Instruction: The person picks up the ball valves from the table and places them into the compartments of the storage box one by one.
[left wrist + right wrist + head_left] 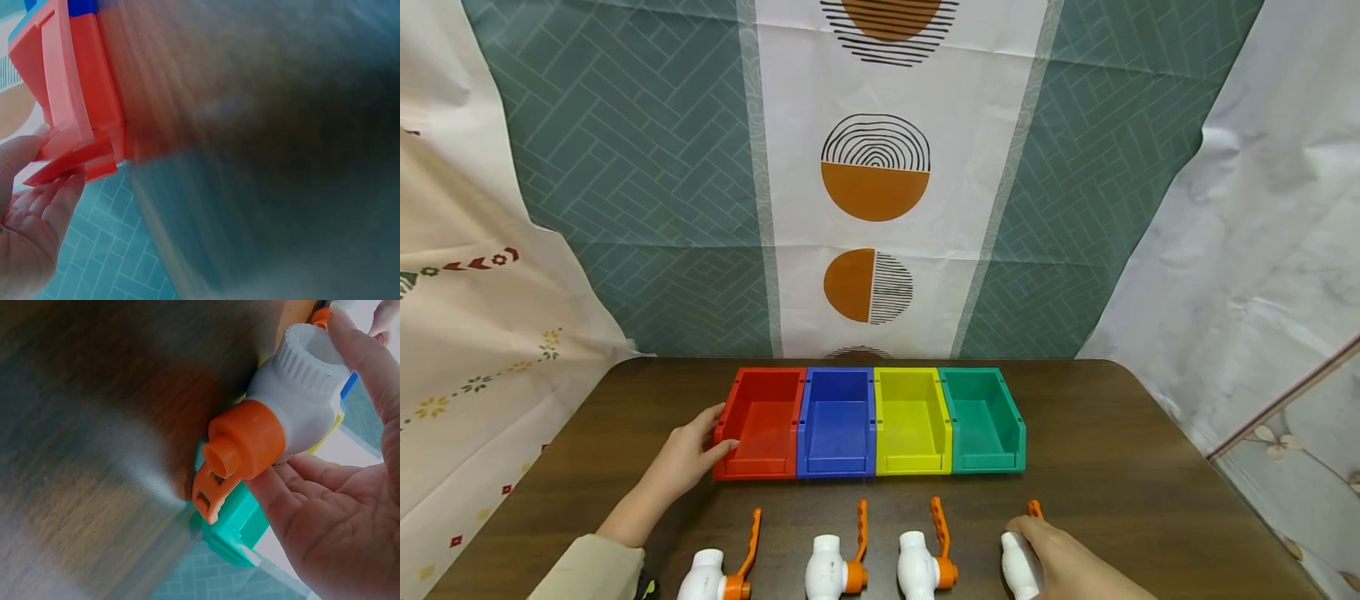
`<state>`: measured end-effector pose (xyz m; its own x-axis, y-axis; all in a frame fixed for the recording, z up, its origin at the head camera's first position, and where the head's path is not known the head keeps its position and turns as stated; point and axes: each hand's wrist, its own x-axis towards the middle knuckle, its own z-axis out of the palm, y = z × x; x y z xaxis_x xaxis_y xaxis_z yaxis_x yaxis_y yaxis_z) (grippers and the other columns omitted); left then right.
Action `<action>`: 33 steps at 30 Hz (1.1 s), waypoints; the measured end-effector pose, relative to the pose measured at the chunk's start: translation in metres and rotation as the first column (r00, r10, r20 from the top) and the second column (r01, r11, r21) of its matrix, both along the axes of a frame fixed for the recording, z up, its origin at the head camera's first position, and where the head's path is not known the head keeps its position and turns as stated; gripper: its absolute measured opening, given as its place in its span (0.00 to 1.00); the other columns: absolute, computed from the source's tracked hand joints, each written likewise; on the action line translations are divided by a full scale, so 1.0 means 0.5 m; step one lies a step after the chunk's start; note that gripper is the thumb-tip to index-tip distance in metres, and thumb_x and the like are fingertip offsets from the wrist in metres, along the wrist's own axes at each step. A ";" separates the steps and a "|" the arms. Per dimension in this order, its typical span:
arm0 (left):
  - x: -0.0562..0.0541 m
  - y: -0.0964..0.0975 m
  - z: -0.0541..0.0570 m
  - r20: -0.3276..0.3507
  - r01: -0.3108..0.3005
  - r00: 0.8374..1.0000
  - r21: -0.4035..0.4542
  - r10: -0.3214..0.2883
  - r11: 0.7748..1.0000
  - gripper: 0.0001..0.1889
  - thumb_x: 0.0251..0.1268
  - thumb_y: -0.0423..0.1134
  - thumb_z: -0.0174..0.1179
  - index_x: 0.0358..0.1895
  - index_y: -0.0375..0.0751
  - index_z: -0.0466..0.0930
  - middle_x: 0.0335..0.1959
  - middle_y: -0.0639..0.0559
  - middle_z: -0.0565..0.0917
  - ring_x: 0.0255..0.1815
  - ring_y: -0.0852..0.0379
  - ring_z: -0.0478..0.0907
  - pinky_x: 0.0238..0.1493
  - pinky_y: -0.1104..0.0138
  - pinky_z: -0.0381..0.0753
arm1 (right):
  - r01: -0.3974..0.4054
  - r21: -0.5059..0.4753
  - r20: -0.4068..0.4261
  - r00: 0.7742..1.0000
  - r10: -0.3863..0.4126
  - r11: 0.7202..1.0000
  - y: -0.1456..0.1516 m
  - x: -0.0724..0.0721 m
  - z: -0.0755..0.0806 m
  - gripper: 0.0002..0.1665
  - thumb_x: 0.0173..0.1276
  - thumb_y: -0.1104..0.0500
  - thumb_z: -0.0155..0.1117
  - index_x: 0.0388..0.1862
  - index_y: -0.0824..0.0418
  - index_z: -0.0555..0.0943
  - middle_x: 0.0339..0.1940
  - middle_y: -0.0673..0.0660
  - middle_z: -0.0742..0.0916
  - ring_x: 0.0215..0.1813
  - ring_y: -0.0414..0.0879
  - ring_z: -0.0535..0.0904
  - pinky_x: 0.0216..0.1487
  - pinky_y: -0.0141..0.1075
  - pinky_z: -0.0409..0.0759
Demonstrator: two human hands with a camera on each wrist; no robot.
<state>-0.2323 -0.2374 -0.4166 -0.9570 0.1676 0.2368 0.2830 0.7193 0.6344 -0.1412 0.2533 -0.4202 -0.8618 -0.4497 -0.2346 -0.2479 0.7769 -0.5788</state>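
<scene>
My left hand holds the left side wall of the red bin, thumb over the wall and fingers along its outer face. The left wrist view shows that red wall between thumb and fingers. On the right, my right hand grips a white plastic ball valve with an orange lever handle. Close up in the right wrist view, the thumb lies at the ribbed white end of the valve, the other fingers beneath its body. Its orange lever points toward the green bin.
Blue, yellow and green bins stand in a row beside the red one. Three more white valves with orange levers, left, middle and right, stand along the near side of the brown table.
</scene>
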 end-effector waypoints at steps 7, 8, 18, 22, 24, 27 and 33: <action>0.001 0.000 0.000 -0.005 -0.011 1.000 -0.031 0.011 0.999 0.33 0.59 0.31 0.63 0.63 0.17 0.60 0.52 0.23 0.76 0.48 0.32 0.79 0.45 0.49 0.82 | 0.033 -0.005 0.033 0.999 -0.032 0.999 0.000 -0.007 -0.007 0.47 0.44 0.45 0.80 0.56 0.70 0.71 0.49 0.59 0.80 0.45 0.52 0.75 0.44 0.50 0.79; 0.000 0.000 -0.001 -0.010 -0.012 1.000 -0.033 0.012 0.999 0.33 0.59 0.31 0.63 0.63 0.17 0.60 0.52 0.23 0.76 0.48 0.33 0.79 0.45 0.49 0.82 | 0.013 0.013 0.011 1.000 -0.013 1.000 0.002 -0.008 -0.008 0.47 0.45 0.44 0.79 0.56 0.70 0.71 0.49 0.59 0.80 0.45 0.50 0.75 0.43 0.47 0.80; -0.001 -0.001 -0.008 -0.028 -0.018 0.999 -0.054 0.017 0.998 0.34 0.58 0.32 0.64 0.63 0.17 0.60 0.49 0.24 0.78 0.45 0.37 0.81 0.45 0.48 0.82 | 0.001 0.059 -0.005 1.000 -0.001 0.998 0.046 -0.044 -0.096 0.52 0.42 0.36 0.77 0.59 0.65 0.71 0.53 0.56 0.80 0.50 0.48 0.76 0.48 0.48 0.80; 0.002 -0.002 -0.010 -0.010 -0.018 1.000 -0.050 0.017 0.999 0.34 0.59 0.33 0.64 0.63 0.17 0.59 0.51 0.24 0.78 0.46 0.37 0.80 0.46 0.49 0.81 | -0.058 0.076 -0.076 0.995 0.063 0.995 0.058 -0.047 -0.112 0.53 0.42 0.31 0.74 0.59 0.64 0.72 0.52 0.55 0.80 0.49 0.44 0.77 0.45 0.39 0.81; 0.002 -0.002 -0.011 -0.006 -0.014 1.000 -0.046 0.014 0.999 0.34 0.59 0.33 0.64 0.63 0.17 0.59 0.51 0.24 0.78 0.46 0.37 0.80 0.46 0.49 0.81 | -0.082 0.077 -0.100 0.991 0.090 0.994 0.046 -0.034 -0.084 0.51 0.45 0.34 0.74 0.58 0.67 0.72 0.52 0.57 0.80 0.48 0.46 0.77 0.44 0.38 0.81; 0.003 -0.001 -0.011 -0.004 -0.013 1.000 -0.048 0.012 0.999 0.34 0.59 0.33 0.64 0.64 0.16 0.59 0.51 0.24 0.77 0.46 0.38 0.80 0.46 0.49 0.82 | -0.091 0.079 -0.115 0.988 0.099 0.993 0.022 -0.012 -0.034 0.46 0.49 0.40 0.75 0.56 0.71 0.72 0.51 0.60 0.80 0.47 0.52 0.78 0.43 0.38 0.81; 0.004 0.000 -0.008 -0.002 -0.011 1.000 -0.044 0.011 0.999 0.35 0.58 0.33 0.64 0.64 0.16 0.59 0.52 0.24 0.77 0.46 0.37 0.80 0.46 0.49 0.81 | -0.078 0.105 -0.153 0.984 0.094 0.991 0.001 0.004 0.004 0.43 0.50 0.43 0.76 0.54 0.72 0.73 0.50 0.60 0.81 0.45 0.52 0.78 0.42 0.36 0.80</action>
